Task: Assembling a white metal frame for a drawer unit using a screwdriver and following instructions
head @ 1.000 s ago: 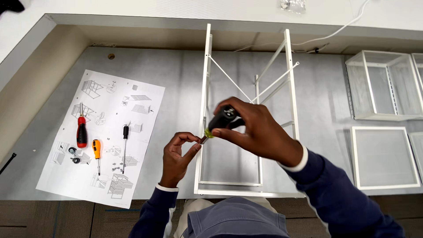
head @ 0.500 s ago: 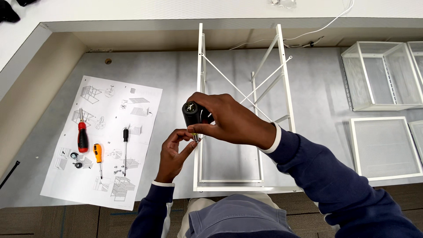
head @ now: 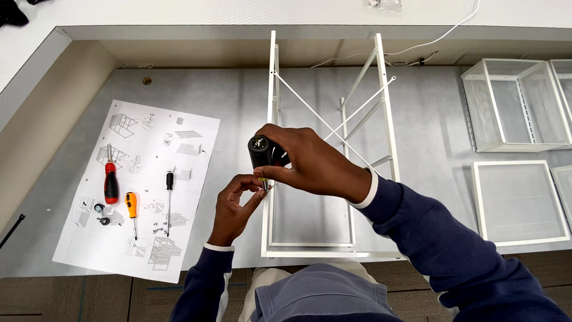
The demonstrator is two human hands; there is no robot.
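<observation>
My right hand grips a black-handled screwdriver, held nearly upright with its butt end facing the camera. My left hand pinches at the tool's tip, just below the handle; what sits between its fingers is too small to see. Both hands hover over the left rail of a white metal frame with crossed diagonal rods, which lies flat on the grey surface.
An instruction sheet lies to the left with a red-handled screwdriver, an orange one, a thin black one and small loose hardware. White mesh baskets and panels sit right.
My right hand has swung the screwdriver from lying tilted to standing nearly upright, and moved it left toward the left hand. The left hand's fingers stay at the tip.
</observation>
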